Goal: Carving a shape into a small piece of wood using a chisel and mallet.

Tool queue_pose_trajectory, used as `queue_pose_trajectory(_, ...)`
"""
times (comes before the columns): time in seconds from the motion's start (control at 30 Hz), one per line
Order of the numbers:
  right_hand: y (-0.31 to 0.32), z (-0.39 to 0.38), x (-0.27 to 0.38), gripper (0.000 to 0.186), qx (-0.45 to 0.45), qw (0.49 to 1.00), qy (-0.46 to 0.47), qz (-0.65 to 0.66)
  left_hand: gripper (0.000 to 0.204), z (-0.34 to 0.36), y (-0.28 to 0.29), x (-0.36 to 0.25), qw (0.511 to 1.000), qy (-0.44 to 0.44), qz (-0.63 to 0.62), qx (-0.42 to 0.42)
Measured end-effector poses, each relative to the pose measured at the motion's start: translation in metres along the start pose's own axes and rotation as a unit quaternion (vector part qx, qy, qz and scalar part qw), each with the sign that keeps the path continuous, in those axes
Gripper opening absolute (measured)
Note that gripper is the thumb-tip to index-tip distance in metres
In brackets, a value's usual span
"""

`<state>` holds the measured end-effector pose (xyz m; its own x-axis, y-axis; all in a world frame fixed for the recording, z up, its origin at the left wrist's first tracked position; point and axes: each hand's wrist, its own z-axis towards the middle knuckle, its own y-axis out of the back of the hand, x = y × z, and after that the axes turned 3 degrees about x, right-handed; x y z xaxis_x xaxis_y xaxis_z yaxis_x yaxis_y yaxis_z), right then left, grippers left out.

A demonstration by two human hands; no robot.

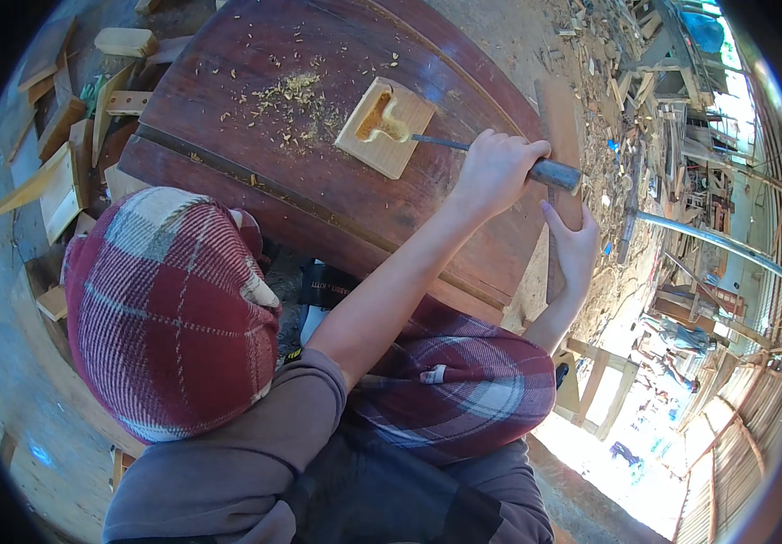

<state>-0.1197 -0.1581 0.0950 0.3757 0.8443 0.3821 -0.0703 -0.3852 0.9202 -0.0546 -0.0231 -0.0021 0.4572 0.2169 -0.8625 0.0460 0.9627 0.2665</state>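
A broad table (pixel 354 195) of dark reddish wood fills the middle, its surface smooth and scuffed, its far edge curved in this view, with a straight groove running along the near side. Dark red and white plaid cloth (pixel 173 317) with a coarse weave covers the person's two bent knees below. To the left lies a jumble of offcuts (pixel 64 154), angular pieces of pale and brown wood, some flat, some blocky. To the right spreads rough brown earth (pixel 522 41), littered with chips.

Beyond the table's right edge stands a bat (pixel 557 118), a long flat piece of plain brown wood. The right hand (pixel 579 249) is closed around its lower end, thumb along the left edge. The left hand (pixel 498 168) reaches across, fingers wrapped round a chisel (pixel 441 142): thin dark metal shaft, thick rounded handle (pixel 558 174) jutting out past the fist, in front of the bat in this view.

The block (pixel 413 111) lies flat on the table, pale, squarish and fine-grained, with the chisel's tip at the right side of its carved hollow (pixel 377 118), a curved, branching recess with golden-brown walls. Curled, straw-coloured shavings (pixel 296 95) are scattered left of the block.
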Motion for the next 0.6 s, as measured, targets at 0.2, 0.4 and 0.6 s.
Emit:
queue_pose_trajectory(0.2,0.000,-0.001,0.002,0.046,0.004,1.000,-0.026,-0.010,0.026,0.002,-0.004,0.006,1.000,0.007,0.005,0.001)
queue_pose_trajectory(0.4,0.017,-0.002,-0.017,0.049,0.006,0.998,-0.023,-0.051,0.021,0.009,-0.018,0.009,1.000,0.010,0.016,0.004)
queue_pose_trajectory(0.6,0.029,0.006,-0.070,0.046,-0.242,0.955,-0.019,0.172,0.014,0.012,-0.041,0.021,0.999,0.032,0.038,0.017)
